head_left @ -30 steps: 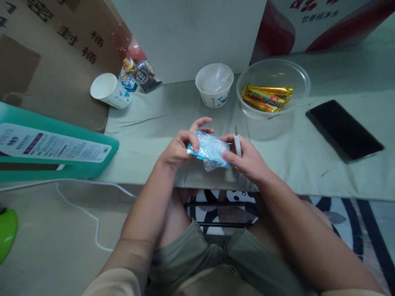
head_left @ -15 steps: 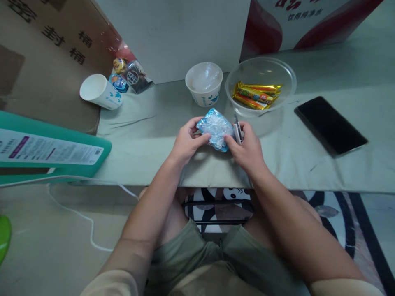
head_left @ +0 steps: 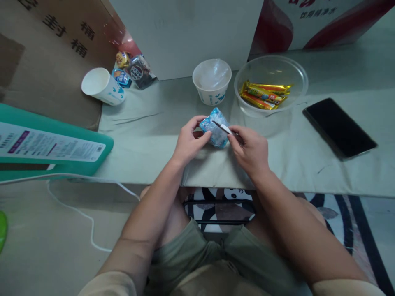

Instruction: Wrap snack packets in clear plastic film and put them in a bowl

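l. hand (head_left: 189, 140), ctr of frame: pinching blue packet (head_left: 219, 139) by its left side, thumb on top, prob. to steady it & leave the face clear. r. hand (head_left: 252, 149), just right of ctr: gripping white-handled knife-like tool (head_left: 226, 129), dark blade (head_left: 217, 123) slanting over packet; contact unclear. upper ctr: paper cup (head_left: 211, 97) w/ clear plastic (head_left: 212, 76), bowl (head_left: 293, 73) w/ gold-wrapped bars (head_left: 267, 95), seemingly set back for elbow room.

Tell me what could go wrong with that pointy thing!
The pointy tool in the right hand might slip and nick the left hand, since the fingers holding the packet are close. Its tip lies over the packet, so pressing hard could poke what's inside. A forward slip might bump the cup just beyond.
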{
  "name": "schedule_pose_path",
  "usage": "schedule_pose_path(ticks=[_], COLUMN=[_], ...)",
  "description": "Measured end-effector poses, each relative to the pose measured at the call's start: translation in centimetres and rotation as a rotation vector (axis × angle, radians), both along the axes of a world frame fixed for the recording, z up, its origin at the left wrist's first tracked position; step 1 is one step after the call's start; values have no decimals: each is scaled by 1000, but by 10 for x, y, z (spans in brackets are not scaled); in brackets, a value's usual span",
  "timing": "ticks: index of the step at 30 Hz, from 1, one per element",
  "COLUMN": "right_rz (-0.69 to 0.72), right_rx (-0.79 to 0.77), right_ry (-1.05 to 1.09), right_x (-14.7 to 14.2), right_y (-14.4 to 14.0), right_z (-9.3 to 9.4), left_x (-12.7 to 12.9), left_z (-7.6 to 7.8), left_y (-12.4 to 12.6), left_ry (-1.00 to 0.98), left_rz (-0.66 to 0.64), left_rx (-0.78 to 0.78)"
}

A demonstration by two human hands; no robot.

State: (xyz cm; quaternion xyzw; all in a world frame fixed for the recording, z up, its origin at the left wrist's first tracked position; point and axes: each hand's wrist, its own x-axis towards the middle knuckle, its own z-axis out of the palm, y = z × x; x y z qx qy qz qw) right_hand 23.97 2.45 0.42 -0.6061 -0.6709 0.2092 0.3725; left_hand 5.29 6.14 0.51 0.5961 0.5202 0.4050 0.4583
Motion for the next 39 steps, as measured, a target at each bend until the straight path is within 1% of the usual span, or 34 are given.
schedule_pose_path(ticks=[3,5,7,11,13,14,16,18,20,22,23,24,26,28,29,31,33,35,37,39], right_rz=[-1,-18,-33,-62,-109,-141,-191,-210,-224,-215,-177,-106,93,275,339,411,419,370,318,244], right_rx=[15,7,-6,-8,-1,-1,-12,-24,-6,34,53,68,80,77,69,52,43,57,84,96], right_ry=[-22,-41,-70,-147,-192,-219,-276,-327,-349,-327,-299,-265,-200,-176,-189,-253,-300,-263,-135,18], right_x=[2,6,11,24,31,34,39,42,41,37,34,31,22,13,8,0,-7,-10,-7,2], right_y=[-1,-2,-4,-4,-2,-1,1,3,2,0,-1,-3,-9,-16,-20,-27,-30,-28,-24,-18], right_z=[-1,-2,-3,-6,-8,-9,-11,-12,-11,-9,-8,-6,-2,0,0,-3,-8,-11,-10,-8], left_x=[4,5,1,-19,-26,-27,-26,-22,-19,-21,-23,-25,-30,-33,-34,-34,-33,-33,-35,-39], left_z=[-1,-1,-1,2,3,4,8,13,19,25,27,28,28,24,21,16,12,11,11,13], left_y=[-4,-4,-1,10,13,14,11,4,-2,-7,-8,-9,-9,-9,-9,-7,-6,-4,-2,-1], left_ry=[-17,-50,-100,-200,-229,-233,-215,-151,-16,161,241,304,370,374,363,336,325,338,358,373], left_rz=[-55,-31,48,253,316,325,295,223,145,84,63,49,17,-52,-100,-191,-239,-261,-272,-270], left_rx=[13,-4,-38,-89,-116,-139,-207,-277,-307,-271,-240,-205,-144,-123,-130,-169,-204,-216,-211,-206])
